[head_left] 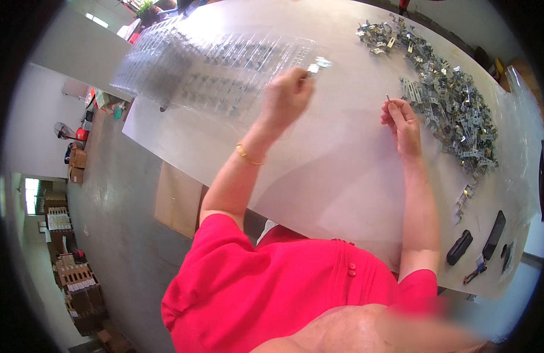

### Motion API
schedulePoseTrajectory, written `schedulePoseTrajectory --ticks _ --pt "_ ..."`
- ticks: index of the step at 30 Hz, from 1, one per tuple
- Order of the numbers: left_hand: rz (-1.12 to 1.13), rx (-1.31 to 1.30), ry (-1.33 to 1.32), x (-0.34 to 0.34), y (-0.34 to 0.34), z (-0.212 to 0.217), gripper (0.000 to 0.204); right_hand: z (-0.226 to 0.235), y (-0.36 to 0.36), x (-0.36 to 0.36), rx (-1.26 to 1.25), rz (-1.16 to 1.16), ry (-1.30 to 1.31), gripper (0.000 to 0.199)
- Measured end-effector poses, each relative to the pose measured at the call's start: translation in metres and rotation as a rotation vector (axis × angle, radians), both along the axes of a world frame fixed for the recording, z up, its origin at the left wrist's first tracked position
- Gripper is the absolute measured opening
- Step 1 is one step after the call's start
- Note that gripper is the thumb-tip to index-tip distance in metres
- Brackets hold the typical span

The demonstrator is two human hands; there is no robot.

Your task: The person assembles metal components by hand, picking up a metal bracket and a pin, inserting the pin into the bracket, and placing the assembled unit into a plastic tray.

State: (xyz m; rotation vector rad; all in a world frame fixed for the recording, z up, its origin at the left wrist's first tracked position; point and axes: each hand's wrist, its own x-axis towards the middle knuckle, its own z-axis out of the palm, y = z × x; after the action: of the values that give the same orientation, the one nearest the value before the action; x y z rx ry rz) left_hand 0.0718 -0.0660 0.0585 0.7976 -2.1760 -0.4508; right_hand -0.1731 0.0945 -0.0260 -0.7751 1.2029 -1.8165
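Fingers (396,110) above pale tabletop (325,170), grey floor (116,194) alongside.

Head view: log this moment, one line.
left hand: holds metal part, blurred; right hand: holds thin piece; clear tray: beside left hand; parts pile: beside right hand

black case (459,247) — near dark phone (494,234) | cardboard boxes (77,159) — on floor (122,194) | green plant (145,7)
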Motion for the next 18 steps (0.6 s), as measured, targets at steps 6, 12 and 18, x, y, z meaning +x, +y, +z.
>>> schedulePoseTrajectory --ticks 6,12,18 --pt "0.223 -0.085 -0.123 0.081 -0.044 0.003 0.017 -0.005 -0.002 -0.004 -0.013 0.020 0.008 0.012" --pt "0.305 0.054 -0.320 0.109 -0.054 -0.002 0.021 -0.004 -0.002 -0.002 -0.004 0.024 0.036 0.013" --pt "0.291 0.031 -0.438 0.104 -0.054 -0.007 0.027 -0.003 -0.001 -0.001 0.010 0.016 0.051 0.013"
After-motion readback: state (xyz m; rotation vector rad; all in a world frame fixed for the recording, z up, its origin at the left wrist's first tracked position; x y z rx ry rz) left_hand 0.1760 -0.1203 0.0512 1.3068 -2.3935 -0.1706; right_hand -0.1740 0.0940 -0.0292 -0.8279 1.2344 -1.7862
